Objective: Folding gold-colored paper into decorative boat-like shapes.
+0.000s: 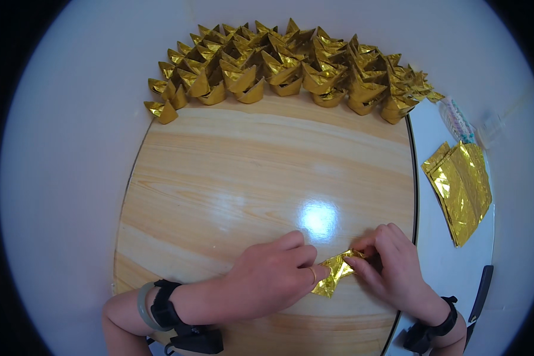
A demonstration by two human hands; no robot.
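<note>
Between my two hands lies a small sheet of gold foil paper, partly folded, near the front right of the wooden table. My left hand has its fingers curled, with the ringed finger pressed on the paper's left side. From the right, my right hand pinches the paper's upper right corner between thumb and fingers. Part of the paper is hidden under the fingers of both hands.
Stacked gold paper ingots stand in several rows along the table's far edge. A pile of flat gold foil sheets lies on the white surface to the right. Beyond it are a patterned packet and a clear cup. The wooden tabletop is glossy.
</note>
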